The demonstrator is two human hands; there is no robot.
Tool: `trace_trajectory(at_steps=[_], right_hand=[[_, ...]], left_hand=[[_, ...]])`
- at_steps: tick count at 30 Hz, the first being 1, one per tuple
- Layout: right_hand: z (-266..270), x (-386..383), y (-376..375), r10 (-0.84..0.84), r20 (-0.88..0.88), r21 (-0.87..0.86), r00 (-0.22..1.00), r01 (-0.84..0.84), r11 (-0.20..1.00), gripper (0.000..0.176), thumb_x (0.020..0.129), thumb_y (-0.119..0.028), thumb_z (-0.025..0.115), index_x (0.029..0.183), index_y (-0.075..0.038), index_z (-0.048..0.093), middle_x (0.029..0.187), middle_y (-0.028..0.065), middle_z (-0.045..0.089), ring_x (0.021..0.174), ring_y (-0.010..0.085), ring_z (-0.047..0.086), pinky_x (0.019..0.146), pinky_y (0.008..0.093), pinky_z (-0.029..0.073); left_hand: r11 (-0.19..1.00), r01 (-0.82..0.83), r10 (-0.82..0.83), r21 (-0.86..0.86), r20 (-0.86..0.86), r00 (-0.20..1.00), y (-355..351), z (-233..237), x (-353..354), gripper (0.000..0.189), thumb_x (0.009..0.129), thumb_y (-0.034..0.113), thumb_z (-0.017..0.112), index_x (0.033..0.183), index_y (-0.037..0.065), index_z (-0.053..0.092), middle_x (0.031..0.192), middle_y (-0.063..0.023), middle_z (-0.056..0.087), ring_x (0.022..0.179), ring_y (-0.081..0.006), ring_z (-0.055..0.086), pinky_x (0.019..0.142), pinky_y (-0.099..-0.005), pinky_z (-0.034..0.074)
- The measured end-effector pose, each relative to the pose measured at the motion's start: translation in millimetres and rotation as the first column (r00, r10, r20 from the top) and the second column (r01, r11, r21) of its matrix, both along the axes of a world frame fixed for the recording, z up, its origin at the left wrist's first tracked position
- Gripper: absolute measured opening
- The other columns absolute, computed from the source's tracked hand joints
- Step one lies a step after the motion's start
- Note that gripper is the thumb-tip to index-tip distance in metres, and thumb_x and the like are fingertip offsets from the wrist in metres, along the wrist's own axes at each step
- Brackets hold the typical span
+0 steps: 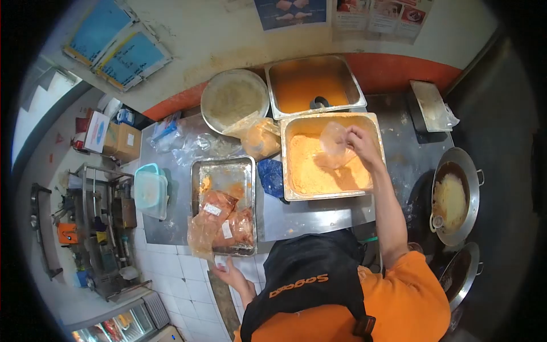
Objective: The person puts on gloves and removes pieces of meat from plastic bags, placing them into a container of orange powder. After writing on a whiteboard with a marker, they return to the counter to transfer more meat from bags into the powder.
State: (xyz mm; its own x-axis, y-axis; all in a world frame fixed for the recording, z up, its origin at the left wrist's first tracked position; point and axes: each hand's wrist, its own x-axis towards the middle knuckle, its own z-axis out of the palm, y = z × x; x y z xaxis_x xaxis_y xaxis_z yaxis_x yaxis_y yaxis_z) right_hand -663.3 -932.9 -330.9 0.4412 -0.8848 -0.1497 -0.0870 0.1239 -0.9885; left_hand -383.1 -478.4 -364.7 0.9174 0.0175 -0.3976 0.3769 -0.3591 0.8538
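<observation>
My right hand point(360, 143) reaches over a steel tray point(286, 171) filled with orange breading crumbs and pinches a clear plastic bag point(333, 147) above the crumbs. My left hand point(231, 275) hangs low beside the counter's front edge, fingers apart, just below a second steel tray point(195, 188). That tray holds bags of reddish marinated meat point(228, 219). One crumpled bag point(200, 235) droops over the tray's front corner close to my left hand; I cannot tell if they touch.
Behind stand a deeper tray of orange batter point(307, 85) with a scoop, a round bowl of pale flour point(233, 101) and a bag of crumbs point(261, 138). A wok of oil point(453, 199) and another pan point(462, 273) sit right. A teal-lidded tub point(151, 191) is on the left.
</observation>
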Motion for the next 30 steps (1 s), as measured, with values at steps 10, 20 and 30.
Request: trace_trajectory(at_steps=[10, 20, 30], right_hand=[[78, 23, 95, -0.034, 0.545, 0.234, 0.838, -0.113, 0.966, 0.011, 0.096, -0.005, 0.056, 0.104, -0.002, 0.062, 0.096, 0.0113, 0.070, 0.092, 0.0197, 0.068, 0.085, 0.0325, 0.054], [27, -13, 93, -0.332, 0.175, 0.116, 0.927, 0.316, 0.942, 0.012, 0.095, -0.008, 0.059, 0.103, 0.000, 0.064, 0.093, 0.0044, 0.067, 0.084, 0.0143, 0.067, 0.074, 0.0354, 0.060], [88, 1, 103, 0.022, 0.388, 0.041, 0.921, -0.041, 0.998, 0.020, 0.097, -0.018, 0.059, 0.099, -0.003, 0.072, 0.078, -0.0008, 0.067, 0.063, 0.0083, 0.059, 0.054, 0.0254, 0.046]], left_hand=[[-0.075, 0.987, -0.958, -0.145, 0.286, -0.031, -269, 135, -43, 0.043, 0.097, 0.008, 0.067, 0.136, -0.003, 0.054, 0.115, -0.0106, 0.068, 0.108, -0.0173, 0.065, 0.092, -0.0310, 0.054], [0.250, 0.113, -0.955, -0.962, -0.225, 0.192, -322, 88, -81, 0.028, 0.098, 0.017, 0.055, 0.119, 0.000, 0.060, 0.110, -0.0113, 0.068, 0.094, -0.0173, 0.067, 0.082, -0.0321, 0.056], [-0.235, 0.869, -0.917, -0.437, 0.396, -0.049, -323, 97, -69, 0.034, 0.081, -0.001, 0.069, 0.113, 0.005, 0.060, 0.104, -0.0005, 0.061, 0.097, -0.0123, 0.060, 0.085, -0.0262, 0.048]])
